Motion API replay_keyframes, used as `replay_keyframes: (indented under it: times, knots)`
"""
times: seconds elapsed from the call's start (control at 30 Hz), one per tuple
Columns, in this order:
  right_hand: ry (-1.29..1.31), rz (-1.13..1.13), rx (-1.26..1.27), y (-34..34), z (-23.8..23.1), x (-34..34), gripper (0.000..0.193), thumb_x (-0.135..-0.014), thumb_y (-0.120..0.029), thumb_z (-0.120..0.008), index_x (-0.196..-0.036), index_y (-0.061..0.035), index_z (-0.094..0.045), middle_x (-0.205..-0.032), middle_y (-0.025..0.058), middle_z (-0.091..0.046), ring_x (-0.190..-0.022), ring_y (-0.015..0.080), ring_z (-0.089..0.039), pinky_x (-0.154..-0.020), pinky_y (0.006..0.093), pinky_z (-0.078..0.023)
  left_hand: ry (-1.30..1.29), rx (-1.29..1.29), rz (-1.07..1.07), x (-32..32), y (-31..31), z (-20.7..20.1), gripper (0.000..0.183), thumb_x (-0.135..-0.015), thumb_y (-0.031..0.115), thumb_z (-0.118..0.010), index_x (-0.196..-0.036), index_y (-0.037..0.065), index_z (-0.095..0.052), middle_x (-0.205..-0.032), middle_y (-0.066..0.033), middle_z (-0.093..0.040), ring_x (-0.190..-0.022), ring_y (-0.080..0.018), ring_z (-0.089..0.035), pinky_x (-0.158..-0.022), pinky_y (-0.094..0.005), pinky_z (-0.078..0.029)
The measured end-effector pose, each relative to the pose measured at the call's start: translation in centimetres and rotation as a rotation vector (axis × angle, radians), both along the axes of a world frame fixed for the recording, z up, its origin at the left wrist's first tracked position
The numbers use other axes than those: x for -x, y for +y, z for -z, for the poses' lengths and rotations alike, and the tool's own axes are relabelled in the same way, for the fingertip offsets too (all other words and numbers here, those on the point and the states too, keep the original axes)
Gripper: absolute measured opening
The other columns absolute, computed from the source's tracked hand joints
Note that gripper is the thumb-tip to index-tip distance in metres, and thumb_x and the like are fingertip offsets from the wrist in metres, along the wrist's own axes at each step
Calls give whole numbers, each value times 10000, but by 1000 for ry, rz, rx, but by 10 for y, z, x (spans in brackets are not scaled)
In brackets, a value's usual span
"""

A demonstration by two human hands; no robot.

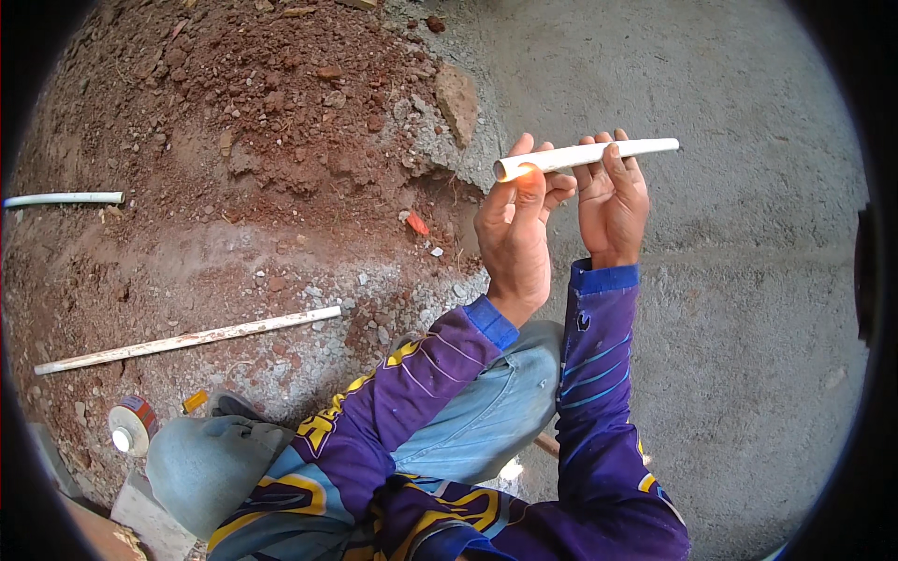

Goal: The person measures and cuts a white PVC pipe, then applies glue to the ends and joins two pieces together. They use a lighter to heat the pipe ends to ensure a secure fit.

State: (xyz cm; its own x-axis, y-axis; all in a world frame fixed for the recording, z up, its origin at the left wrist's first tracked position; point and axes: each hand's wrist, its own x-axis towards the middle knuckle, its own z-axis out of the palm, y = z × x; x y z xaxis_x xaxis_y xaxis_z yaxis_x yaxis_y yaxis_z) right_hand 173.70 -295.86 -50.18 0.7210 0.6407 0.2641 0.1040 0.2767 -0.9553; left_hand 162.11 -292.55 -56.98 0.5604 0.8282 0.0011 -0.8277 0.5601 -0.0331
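Note:
A short white plastic pipe (pixel 599 155) is held up across both hands, its open end to the left and its slimmer end to the right. My left hand (pixel 517 248) grips it near the open end, thumb in front and fingers behind. A bright orange glow lies on the pipe and my left thumb there; I cannot tell whether it is flame or light. Farther right, my right hand (pixel 613 201) is closed around the pipe, thumb on the near side and fingertips showing beyond it. Both arms wear purple sleeves with blue cuffs.
A longer, dirt-stained white pipe (pixel 192 338) lies on the soil at left, and another pale pipe (pixel 65 198) lies farther off. A white-capped container (pixel 131 427) and a small orange object (pixel 194 402) are near my knee. Grey concrete (pixel 748 346) spans the right; reddish rubble (pixel 271 112) is far left.

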Motion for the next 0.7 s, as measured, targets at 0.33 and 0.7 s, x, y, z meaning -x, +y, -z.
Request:
replay_keyframes:
  times: [0.33, 0.7]
  knots:
    - [0, -4, -10, 1, 2, 0, 821, -992, -43, -666, -1572, 45, -93, -1244, 179, -554, -1184, 312, -616, -994, 473, -581, -70, -18, -35, -1, 0, -3, 755, -1073, 459, -528, -1583, -32, -266, -1482, -174, -471, -1081, -217, -635, -1009, -412, -501]
    - [-46, 27, -34, -5, -2, -5, 851, -987, -29, -663, -1579, 37, -55, -1240, 205, -586, -1184, 326, -617, -1037, 522, -556, -83, 0, 52, -6, -3, 0, 612, -1060, 359, -593, -1499, -24, -405, -1454, -143, -507, -1081, -198, -629, -995, -394, -518]
